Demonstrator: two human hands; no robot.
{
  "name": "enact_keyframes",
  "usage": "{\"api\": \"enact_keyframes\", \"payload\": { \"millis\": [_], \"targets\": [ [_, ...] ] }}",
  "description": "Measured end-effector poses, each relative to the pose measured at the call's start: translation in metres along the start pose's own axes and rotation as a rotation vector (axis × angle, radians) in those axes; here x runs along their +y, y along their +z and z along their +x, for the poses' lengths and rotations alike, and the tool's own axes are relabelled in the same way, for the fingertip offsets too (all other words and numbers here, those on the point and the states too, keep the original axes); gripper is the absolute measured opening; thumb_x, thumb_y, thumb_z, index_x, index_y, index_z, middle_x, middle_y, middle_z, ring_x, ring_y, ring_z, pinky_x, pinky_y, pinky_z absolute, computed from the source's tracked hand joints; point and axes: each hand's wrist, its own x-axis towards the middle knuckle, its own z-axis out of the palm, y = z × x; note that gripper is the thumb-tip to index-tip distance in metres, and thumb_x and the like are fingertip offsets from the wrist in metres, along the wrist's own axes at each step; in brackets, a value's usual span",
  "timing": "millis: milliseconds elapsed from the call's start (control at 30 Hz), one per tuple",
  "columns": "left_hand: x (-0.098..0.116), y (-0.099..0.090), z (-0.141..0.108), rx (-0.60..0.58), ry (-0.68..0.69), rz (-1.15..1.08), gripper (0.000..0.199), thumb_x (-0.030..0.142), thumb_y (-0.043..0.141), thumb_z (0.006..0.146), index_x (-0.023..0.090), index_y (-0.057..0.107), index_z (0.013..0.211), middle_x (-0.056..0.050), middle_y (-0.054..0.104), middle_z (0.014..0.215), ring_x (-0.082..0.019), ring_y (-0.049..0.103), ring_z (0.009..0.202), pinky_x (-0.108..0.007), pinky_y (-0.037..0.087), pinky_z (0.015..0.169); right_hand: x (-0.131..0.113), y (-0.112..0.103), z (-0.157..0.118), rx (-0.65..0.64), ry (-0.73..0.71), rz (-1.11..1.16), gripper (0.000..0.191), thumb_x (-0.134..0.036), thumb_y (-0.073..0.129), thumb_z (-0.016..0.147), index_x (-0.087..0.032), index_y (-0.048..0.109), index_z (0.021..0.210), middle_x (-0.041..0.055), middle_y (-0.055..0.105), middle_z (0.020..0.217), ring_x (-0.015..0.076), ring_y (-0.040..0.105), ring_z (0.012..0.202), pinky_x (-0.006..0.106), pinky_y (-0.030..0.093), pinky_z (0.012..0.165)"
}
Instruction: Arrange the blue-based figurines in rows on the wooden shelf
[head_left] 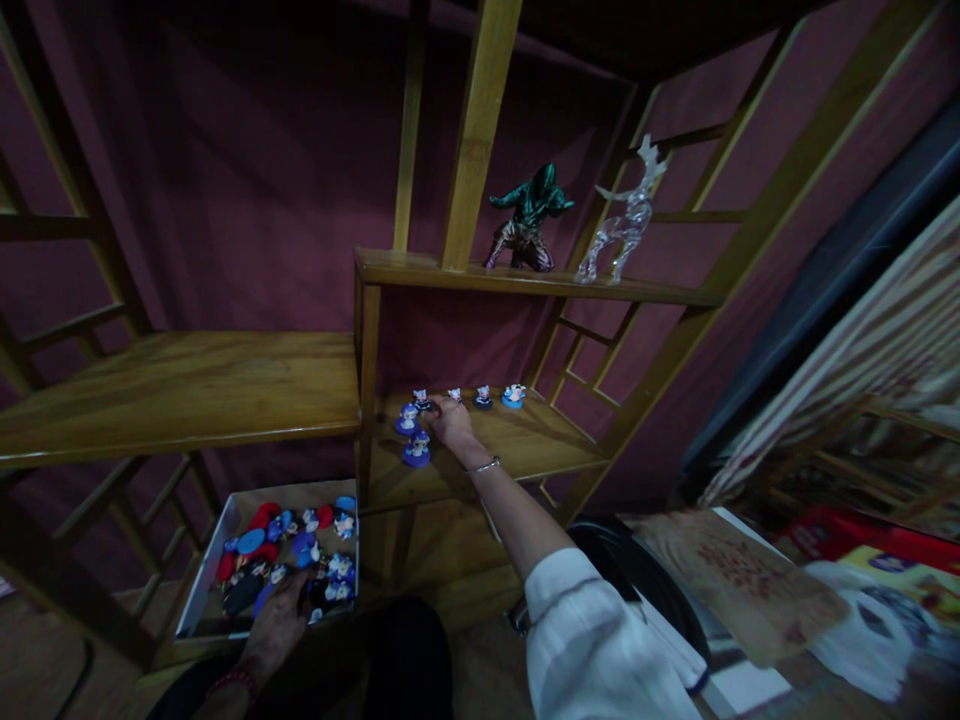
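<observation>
My right hand (451,420) reaches onto the lower right shelf (536,435), its fingers closed beside a small dark-based figurine (421,400) at the back left; whether they grip it is unclear. Two purple-based figurines (407,419) (416,450) stand left of the hand. Behind and right of it are a partly covered figurine (454,396), a dark-based one (483,397) and a blue-based one (514,395). My left hand (279,622) is over the near edge of a white box (196,590) holding several red, blue and black figurines; its fingertips are hard to make out among them.
Above, a green hooded statue (529,220) and a clear glass deer (624,220) stand on the upper shelf (435,268). A wooden shelf (180,385) extends left above the box. At lower right are a brown patterned board (735,575) and a plastic bag (862,630).
</observation>
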Motion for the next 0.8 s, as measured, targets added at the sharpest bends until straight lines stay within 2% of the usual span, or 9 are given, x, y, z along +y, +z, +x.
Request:
{"api": "enact_keyframes", "payload": {
  "millis": [400,567,667,800],
  "targets": [
    [0.001,-0.001,0.0,-0.024,-0.007,-0.031,0.037,0.008,0.036,0.075,0.018,0.058,0.103,-0.004,0.064,0.108,-0.015,0.055,0.105,-0.028,0.04,0.094,-0.004,-0.003,-0.002,-0.036,0.076,-0.03,0.031,-0.026,0.058,0.075,-0.022,0.061,0.106,0.0013,0.066,0.08,0.0134,0.06,0.074,0.021,0.044,0.072],
    [0.005,-0.005,-0.001,-0.023,-0.022,-0.022,0.038,0.008,0.037,0.074,0.018,0.059,0.103,-0.005,0.064,0.107,-0.015,0.057,0.103,-0.028,0.042,0.093,-0.003,-0.008,-0.01,-0.044,0.114,0.161,0.039,-0.022,0.058,0.075,-0.014,0.055,0.113,0.0035,0.066,0.081,0.0129,0.061,0.074,0.022,0.047,0.074],
    [0.006,-0.007,-0.002,-0.012,-0.024,-0.014,0.037,0.008,0.037,0.074,0.019,0.059,0.102,-0.005,0.064,0.106,-0.015,0.057,0.103,-0.028,0.041,0.094,0.001,-0.015,-0.02,-0.015,0.113,0.273,0.036,-0.018,0.056,0.075,-0.012,0.055,0.111,0.0065,0.066,0.093,0.0127,0.061,0.08,0.024,0.047,0.078],
    [0.004,-0.008,-0.004,-0.009,0.007,-0.032,0.035,0.011,0.037,0.075,0.018,0.059,0.102,-0.005,0.064,0.107,-0.016,0.056,0.104,-0.03,0.04,0.096,0.003,-0.029,-0.043,0.039,0.092,0.423,0.031,-0.019,0.049,0.078,-0.014,0.055,0.108,0.0083,0.064,0.099,0.0123,0.062,0.075,0.025,0.05,0.069]
  ]
}}
